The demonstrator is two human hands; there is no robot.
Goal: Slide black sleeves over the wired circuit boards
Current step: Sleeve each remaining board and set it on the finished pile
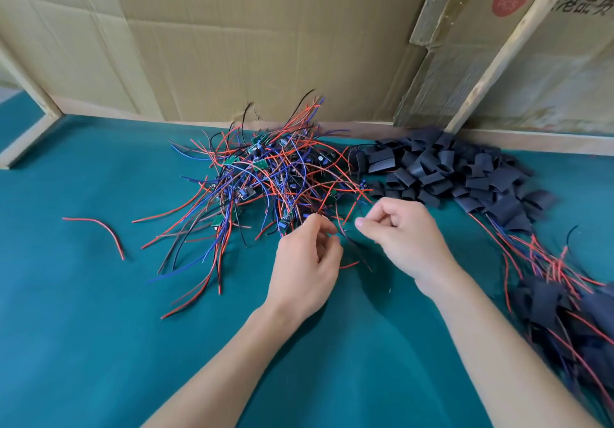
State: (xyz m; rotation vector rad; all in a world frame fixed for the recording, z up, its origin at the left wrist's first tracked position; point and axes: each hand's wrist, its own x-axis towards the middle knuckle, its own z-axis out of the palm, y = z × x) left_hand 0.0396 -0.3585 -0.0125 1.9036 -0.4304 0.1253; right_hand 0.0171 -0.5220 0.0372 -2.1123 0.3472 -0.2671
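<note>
Your left hand [304,261] sits at the near edge of the tangle of wired circuit boards [265,181], its fingers curled in and pinching what looks like a wire end there; whether a board hangs on that wire is hidden in the tangle. Your right hand [398,238] floats just beside it, fingers curled with thumb to forefinger, and I cannot tell if it grips a thin wire or nothing. The loose black sleeves [458,175] lie up and to the right of your right hand, near it and well apart from your left. The wires fan toward you, so I judge the right hand is better placed to fetch a sleeve.
</note>
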